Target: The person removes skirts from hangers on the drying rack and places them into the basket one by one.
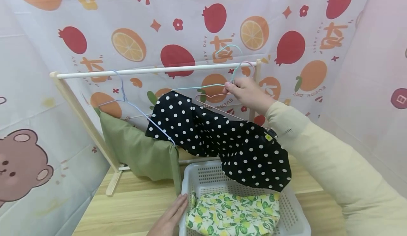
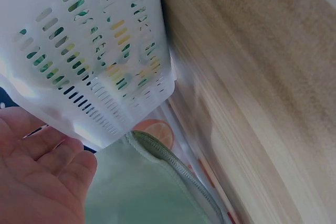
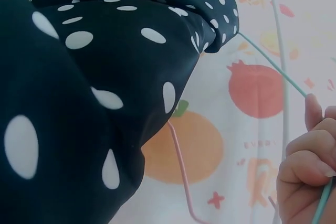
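My right hand (image 1: 246,93) grips a mint-green hanger (image 1: 197,87) just below its hook, which stands above the rack's rail. A black cloth with white polka dots (image 1: 206,130) drapes from this hanger and sags to the right, over the back of a white plastic basket (image 1: 297,211). In the right wrist view, curled fingers (image 3: 302,174) hold the hanger's wire. My left hand (image 1: 170,216) touches the basket's left side with fingers extended; the left wrist view shows these fingers (image 2: 79,174) by the rim. Inside the basket lies a lemon-print cloth (image 1: 233,213).
A wooden rack with a white rail (image 1: 152,70) stands on the wood-grain table (image 1: 143,200). On it hang a blue hanger (image 1: 123,87) bearing a green zippered cloth (image 1: 136,147), at left, and a pink hanger (image 1: 219,105), at right. A fruit-print curtain (image 1: 178,13) hangs behind.
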Demonstrator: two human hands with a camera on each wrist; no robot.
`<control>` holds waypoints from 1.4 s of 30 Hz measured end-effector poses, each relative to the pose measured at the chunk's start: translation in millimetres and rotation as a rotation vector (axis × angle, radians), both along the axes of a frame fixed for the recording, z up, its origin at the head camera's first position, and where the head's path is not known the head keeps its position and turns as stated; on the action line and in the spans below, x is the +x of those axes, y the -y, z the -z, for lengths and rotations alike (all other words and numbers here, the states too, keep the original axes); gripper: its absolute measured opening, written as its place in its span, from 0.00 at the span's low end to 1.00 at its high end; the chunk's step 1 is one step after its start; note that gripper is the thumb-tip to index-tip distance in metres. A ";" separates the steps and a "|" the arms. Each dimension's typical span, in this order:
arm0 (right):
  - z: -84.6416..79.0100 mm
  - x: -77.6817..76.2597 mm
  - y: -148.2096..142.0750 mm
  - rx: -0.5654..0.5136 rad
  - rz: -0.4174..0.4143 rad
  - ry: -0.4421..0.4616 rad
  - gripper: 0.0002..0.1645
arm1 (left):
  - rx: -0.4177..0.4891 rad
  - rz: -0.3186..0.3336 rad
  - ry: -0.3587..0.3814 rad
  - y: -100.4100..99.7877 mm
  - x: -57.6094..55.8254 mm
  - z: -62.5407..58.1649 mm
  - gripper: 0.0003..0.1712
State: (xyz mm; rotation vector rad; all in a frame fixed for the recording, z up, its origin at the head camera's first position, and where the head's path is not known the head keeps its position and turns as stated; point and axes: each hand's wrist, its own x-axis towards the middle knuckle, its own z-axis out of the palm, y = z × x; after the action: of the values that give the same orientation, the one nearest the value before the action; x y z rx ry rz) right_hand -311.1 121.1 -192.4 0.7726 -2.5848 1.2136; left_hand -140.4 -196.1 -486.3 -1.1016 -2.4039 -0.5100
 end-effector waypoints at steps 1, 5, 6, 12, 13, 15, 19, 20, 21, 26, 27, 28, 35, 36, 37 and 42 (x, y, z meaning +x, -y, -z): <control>0.0 2.6 -3.4 0.001 0.007 0.002 0.24 | 0.000 -0.003 0.000 0.0 -0.6 0.4 0.57; 0.4 11.9 -15.9 -0.027 0.019 0.016 0.25 | 0.000 -0.002 -0.006 -0.3 -1.8 1.0 0.56; 0.6 14.3 -18.9 -0.033 0.020 0.018 0.25 | -0.001 -0.002 -0.006 -0.5 -2.1 1.2 0.56; 3.0 26.5 -35.3 -0.105 0.017 0.044 0.25 | 0.003 0.030 -0.020 0.0 -4.6 3.0 0.54; 3.3 28.0 -37.1 -0.113 0.017 0.052 0.25 | 0.004 0.033 -0.023 0.5 -4.6 3.3 0.54; 3.8 31.6 -40.1 -0.130 0.010 0.068 0.25 | 0.000 0.041 -0.027 1.8 -4.9 3.8 0.53; 5.6 38.9 -45.8 -0.170 -0.021 0.083 0.25 | -0.011 0.055 -0.038 3.4 -6.1 5.2 0.51; 5.9 41.2 -47.2 -0.174 -0.024 0.084 0.24 | -0.013 0.053 -0.044 3.6 -6.4 5.6 0.51; 6.5 43.2 -48.7 -0.176 -0.026 0.082 0.24 | -0.012 0.058 -0.045 3.6 -6.8 6.0 0.51; 7.6 53.7 -57.3 -0.159 -0.013 0.081 0.24 | -0.017 0.043 -0.042 2.2 -6.4 6.5 0.51; 8.0 55.2 -59.4 -0.161 -0.011 0.084 0.25 | -0.018 0.041 -0.036 1.7 -6.2 6.3 0.51; 8.0 56.8 -60.9 -0.162 -0.009 0.087 0.25 | -0.021 0.031 -0.031 1.3 -5.3 6.4 0.51; 9.7 67.6 -69.5 -0.172 -0.012 0.088 0.24 | 0.004 0.042 -0.018 2.0 -5.1 6.3 0.50; 10.2 68.7 -70.9 -0.167 -0.012 0.082 0.23 | 0.008 0.045 -0.022 2.3 -5.5 6.8 0.50; 10.7 70.0 -72.3 -0.159 -0.004 0.077 0.23 | 0.010 0.046 -0.025 2.4 -5.6 7.4 0.49; 14.6 74.3 -80.9 -0.122 0.023 0.051 0.22 | 0.004 0.016 0.033 0.4 -0.3 6.2 0.51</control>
State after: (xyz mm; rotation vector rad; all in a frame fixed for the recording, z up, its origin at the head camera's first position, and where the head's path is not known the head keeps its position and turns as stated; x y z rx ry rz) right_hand -236.8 202.0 -207.0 0.6943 -2.5236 1.3858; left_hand -140.8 -196.5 -492.5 -1.1203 -2.4236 -0.5421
